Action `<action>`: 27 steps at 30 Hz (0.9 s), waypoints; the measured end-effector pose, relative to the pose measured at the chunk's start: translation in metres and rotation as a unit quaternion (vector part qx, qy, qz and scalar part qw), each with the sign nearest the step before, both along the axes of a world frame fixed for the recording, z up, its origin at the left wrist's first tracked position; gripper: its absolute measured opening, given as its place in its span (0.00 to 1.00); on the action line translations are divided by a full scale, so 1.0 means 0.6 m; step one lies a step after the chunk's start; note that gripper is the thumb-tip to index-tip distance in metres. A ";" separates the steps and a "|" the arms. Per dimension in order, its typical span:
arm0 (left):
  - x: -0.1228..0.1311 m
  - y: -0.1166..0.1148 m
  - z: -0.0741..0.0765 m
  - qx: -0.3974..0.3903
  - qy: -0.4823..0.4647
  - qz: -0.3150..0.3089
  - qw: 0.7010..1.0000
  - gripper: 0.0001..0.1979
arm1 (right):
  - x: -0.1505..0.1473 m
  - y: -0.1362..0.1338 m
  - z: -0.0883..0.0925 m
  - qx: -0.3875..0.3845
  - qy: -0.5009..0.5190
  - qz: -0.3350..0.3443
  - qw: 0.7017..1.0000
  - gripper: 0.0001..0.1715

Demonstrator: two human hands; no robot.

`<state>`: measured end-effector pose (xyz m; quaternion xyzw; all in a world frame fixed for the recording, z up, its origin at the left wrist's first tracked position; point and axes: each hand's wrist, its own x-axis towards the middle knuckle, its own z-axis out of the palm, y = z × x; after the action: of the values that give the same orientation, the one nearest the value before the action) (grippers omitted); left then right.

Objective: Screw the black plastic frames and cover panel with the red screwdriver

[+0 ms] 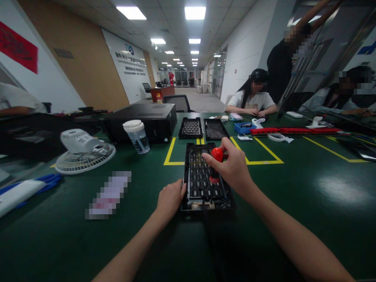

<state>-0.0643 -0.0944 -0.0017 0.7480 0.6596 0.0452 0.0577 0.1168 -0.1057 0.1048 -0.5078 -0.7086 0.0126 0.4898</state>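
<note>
A black open case with rows of dark cells lies on the green table in front of me. My left hand grips its left wall, fingers partly hidden behind the edge. Over the right part of the case, my right hand is closed around a tool with a red and black handle. The tool stands nearly upright, its red lower end over the cells; its tip cannot be made out. Dark cables lie at the case's near end, beside a small light-coloured part.
Behind the case are two black trays, and a blue box. A lidded cup, a white fan and a large black box stand left. People sit across the table at right; one stands behind.
</note>
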 end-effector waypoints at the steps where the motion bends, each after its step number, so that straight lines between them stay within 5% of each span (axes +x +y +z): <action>1: 0.000 0.000 -0.001 0.001 0.000 -0.001 1.000 0.17 | -0.001 -0.001 0.000 0.005 -0.001 -0.004 1.000 0.21; 18: -0.002 -0.001 -0.003 0.017 0.005 -0.006 1.000 0.17 | -0.017 0.000 -0.016 0.106 -0.029 -0.094 0.989 0.22; 27: -0.004 0.002 -0.010 0.024 0.002 -0.005 1.000 0.17 | -0.019 -0.001 -0.020 0.081 0.007 -0.065 0.995 0.19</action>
<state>-0.0667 -0.0931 -0.0074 0.7526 0.6546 0.0591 0.0391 0.1053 -0.1060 0.0926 -0.5116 -0.6692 -0.0729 0.5339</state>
